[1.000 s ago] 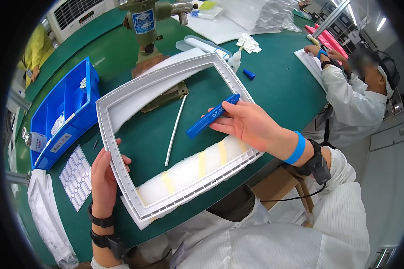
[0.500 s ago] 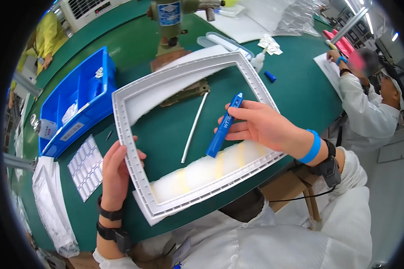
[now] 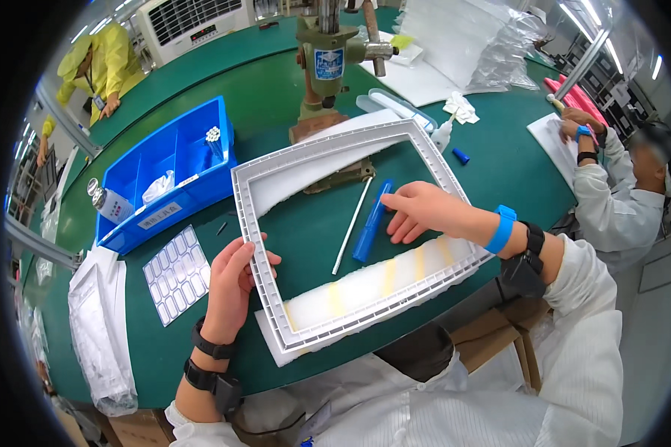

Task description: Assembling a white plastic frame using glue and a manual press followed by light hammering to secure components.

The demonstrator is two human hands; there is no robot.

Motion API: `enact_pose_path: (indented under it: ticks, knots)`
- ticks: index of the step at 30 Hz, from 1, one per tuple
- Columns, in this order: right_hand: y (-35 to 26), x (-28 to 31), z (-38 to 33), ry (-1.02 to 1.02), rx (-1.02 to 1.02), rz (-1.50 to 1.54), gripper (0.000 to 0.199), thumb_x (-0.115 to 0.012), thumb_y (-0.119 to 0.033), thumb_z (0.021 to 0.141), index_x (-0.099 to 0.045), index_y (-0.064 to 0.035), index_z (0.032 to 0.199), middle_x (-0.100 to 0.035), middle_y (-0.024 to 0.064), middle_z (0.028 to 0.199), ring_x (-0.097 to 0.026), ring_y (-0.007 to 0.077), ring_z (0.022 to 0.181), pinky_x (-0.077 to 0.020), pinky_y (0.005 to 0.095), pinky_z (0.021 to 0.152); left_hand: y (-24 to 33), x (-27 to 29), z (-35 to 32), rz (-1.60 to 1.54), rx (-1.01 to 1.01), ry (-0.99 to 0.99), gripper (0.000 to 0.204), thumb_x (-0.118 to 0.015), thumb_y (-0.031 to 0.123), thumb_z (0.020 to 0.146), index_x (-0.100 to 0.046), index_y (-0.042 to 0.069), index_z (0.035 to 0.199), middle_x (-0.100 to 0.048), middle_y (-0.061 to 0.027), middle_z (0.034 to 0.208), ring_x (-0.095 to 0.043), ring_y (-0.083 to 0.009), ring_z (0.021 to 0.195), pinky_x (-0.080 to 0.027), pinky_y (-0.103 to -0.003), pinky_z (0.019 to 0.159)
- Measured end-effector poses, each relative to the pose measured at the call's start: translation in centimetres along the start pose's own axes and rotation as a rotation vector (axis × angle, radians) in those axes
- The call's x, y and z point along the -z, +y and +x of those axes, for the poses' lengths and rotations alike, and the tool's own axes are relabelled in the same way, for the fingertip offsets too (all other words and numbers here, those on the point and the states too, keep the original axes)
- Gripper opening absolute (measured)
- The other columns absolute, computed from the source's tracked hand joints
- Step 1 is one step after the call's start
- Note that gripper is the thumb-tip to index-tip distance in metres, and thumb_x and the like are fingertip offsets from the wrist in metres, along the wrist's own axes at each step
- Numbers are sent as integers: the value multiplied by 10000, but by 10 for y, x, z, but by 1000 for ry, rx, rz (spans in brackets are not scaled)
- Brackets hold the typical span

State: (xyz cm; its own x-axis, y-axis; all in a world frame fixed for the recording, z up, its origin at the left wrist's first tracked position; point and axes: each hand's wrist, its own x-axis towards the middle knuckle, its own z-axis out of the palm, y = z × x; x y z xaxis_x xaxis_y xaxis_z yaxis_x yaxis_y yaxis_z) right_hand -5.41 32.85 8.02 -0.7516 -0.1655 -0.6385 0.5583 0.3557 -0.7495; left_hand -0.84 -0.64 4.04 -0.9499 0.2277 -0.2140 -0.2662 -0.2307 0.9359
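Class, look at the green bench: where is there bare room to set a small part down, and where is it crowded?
Bare green lies inside the white frame, between its left rail and the white rod, and beyond the blue bin. It is crowded around the blue tool under the right hand, and by the label sheet beside the left hand.

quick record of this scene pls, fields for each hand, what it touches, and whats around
left hand: grips the left side of the white frame
right hand: fingers spread, resting on the blue tool inside the frame
tool: lies flat on the green table, beside a thin white rod
frame: lies flat, white foam under its near side
left of frame: blue bin, sheet of white labels
behind frame: green press
other people: one in white at right, one in yellow far left
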Motion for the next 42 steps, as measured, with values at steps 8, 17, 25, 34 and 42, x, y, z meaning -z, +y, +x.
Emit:
enact_pose_path:
  ticks: [8,17,25,34,42]
  knots:
    - [29,55,-38,657,566,-304,268,-608,-261,952,-689,-16,1025,-690,70,766,-629,111,640,-492,275,577,-7,20,-4,19,3,12,416,-528,293,991,-572,-14,1268,-708,-126,974,-675,-154,866,-542,-283,790]
    - [105,67,-18,440,461,141,316,-538,-299,1021,-654,-8,1068,-628,12,759,-558,69,676,-446,247,609,12,41,1,588,-325,265,376,-510,318,1022,-695,-10,1033,-731,-133,910,-661,-158,651,-500,-279,577]
    - [127,71,-6,598,642,202,311,-514,-249,1037,-661,-10,903,-546,-54,710,-438,19,611,-334,212,544,-2,59,40,1247,-746,364,198,-667,64,857,-723,64,1047,-652,-83,907,-632,-275,848,-517,-370,734]
    - [125,66,-9,564,673,222,298,-523,-233,1031,-664,-6,899,-575,-43,701,-459,15,604,-347,199,541,-1,56,49,1562,-834,312,75,-692,81,829,-659,27,870,-638,-94,891,-580,-304,878,-459,-398,765]
    - [80,80,-46,555,659,250,317,-485,-265,1041,-676,-27,955,-602,4,713,-479,46,518,-368,192,484,55,31,25,737,-626,393,232,-677,-30,871,-674,15,1099,-677,-45,894,-628,-102,760,-507,-255,662]
